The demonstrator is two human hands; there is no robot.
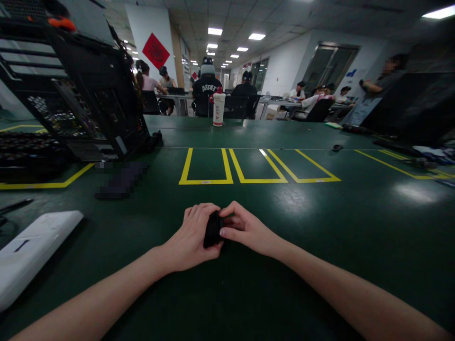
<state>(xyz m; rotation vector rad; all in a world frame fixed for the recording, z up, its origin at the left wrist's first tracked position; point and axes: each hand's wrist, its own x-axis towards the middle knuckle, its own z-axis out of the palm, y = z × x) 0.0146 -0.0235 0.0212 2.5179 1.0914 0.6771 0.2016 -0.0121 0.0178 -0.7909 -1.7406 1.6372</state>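
Both hands close around a small black box-like object (212, 231) low over the dark green table (227, 293), in the middle of the head view. My left hand (194, 234) wraps it from the left, fingers over the far side and thumb along the near side. From the right, the thumb and fingertips of my right hand (245, 227) grip its right side. Fingers cover much of the object, so its exact kind cannot be made out. Beyond the hands, yellow tape outlines (206, 182) mark the tabletop.
An open black computer case (95, 104) stands at the left, with a white flat box (39, 246) nearer me. A paper cup (218, 110) stands at the far edge. A small black round item (337, 148) and cables (423, 158) lie to the right. Several people sit at desks behind.
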